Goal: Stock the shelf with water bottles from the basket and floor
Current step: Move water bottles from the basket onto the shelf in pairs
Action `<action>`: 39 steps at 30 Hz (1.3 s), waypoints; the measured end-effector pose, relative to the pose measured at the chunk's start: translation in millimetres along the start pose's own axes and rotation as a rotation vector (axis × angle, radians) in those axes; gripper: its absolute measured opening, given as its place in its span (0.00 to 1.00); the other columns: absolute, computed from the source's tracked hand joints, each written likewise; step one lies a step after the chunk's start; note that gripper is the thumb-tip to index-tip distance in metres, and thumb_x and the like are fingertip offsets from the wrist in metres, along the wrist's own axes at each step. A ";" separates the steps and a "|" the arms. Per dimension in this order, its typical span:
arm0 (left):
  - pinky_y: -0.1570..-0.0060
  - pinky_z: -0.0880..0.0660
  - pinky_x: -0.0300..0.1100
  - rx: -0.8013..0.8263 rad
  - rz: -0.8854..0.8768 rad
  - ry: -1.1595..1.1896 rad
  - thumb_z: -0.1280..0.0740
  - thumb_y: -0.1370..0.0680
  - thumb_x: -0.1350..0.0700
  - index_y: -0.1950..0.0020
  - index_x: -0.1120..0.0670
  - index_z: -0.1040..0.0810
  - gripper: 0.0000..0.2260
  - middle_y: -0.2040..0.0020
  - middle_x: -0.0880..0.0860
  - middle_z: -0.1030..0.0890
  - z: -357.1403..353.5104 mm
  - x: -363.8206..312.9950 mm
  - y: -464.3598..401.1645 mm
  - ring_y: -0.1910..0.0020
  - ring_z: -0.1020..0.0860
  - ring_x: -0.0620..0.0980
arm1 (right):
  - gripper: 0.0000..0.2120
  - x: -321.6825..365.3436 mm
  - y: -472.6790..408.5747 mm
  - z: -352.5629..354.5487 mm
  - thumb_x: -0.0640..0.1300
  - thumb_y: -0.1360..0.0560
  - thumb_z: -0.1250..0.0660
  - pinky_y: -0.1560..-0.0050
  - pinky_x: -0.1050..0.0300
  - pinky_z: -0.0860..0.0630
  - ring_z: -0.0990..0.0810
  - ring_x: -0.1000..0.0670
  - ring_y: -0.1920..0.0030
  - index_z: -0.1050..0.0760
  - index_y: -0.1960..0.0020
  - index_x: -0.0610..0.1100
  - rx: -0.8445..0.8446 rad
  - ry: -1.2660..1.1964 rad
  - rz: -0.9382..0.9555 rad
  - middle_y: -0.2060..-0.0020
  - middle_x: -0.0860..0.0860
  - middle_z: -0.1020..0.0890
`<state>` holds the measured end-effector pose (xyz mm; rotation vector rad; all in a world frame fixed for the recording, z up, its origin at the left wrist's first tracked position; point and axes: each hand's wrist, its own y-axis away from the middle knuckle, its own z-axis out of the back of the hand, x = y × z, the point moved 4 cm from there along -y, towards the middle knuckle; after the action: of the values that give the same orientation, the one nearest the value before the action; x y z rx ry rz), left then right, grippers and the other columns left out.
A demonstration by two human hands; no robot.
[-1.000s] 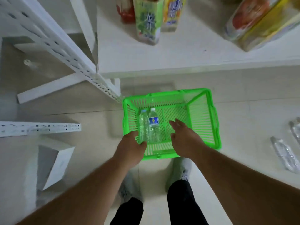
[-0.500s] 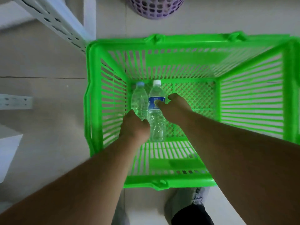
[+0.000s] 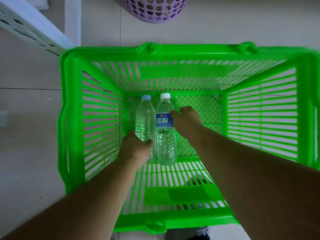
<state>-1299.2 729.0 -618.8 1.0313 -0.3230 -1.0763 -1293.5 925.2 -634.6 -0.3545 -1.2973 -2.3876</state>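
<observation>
A bright green basket stands on the floor below me. Two clear water bottles lie side by side on its bottom. The unlabelled bottle with a pale blue cap is on the left, and my left hand grips its lower end. The blue-labelled bottle with a white cap lies to its right. My right hand curls round that bottle at the label, thumb on the label's edge. Both arms reach down into the basket.
A purple perforated basket stands on the floor beyond the green one. A white perforated shelf upright runs across the upper left. My shoe shows under the basket's near rim. Pale floor tiles surround the basket.
My head and both hands dropped toward the basket, so the shelf left the view. My hands went from the near rim down onto the two bottles and closed round them.
</observation>
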 end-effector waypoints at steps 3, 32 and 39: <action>0.53 0.27 0.40 0.040 0.041 0.036 0.25 0.31 0.39 0.29 0.55 0.30 0.37 0.33 0.57 0.23 -3.9 2.2 -11.8 0.41 0.21 0.57 | 0.29 4.4 -12.2 -1.1 0.69 0.30 0.34 0.67 0.60 0.30 0.22 0.51 0.66 0.23 0.52 0.42 0.037 0.036 0.006 0.64 0.50 0.22; 0.61 0.26 0.29 -0.021 -0.501 0.332 0.20 0.33 0.57 0.54 0.46 0.20 0.13 0.62 0.37 0.16 199.7 -103.2 280.8 0.63 0.19 0.33 | 0.08 152.5 293.3 241.1 0.48 0.28 0.24 0.66 0.67 0.27 0.20 0.63 0.67 0.17 0.54 0.44 -0.083 -0.297 0.446 0.64 0.54 0.14; 0.59 0.24 0.33 0.009 -0.662 0.340 0.20 0.33 0.57 0.50 0.47 0.19 0.15 0.58 0.43 0.14 313.1 -124.3 445.1 0.59 0.17 0.38 | 0.07 214.2 487.1 338.0 0.46 0.27 0.24 0.57 0.58 0.22 0.15 0.54 0.58 0.16 0.50 0.47 -0.213 -0.411 0.549 0.59 0.53 0.13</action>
<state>-1315.0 706.1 -61.3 1.3480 0.3162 -1.4506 -1250.1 923.5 -5.8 -1.1507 -0.9285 -2.0312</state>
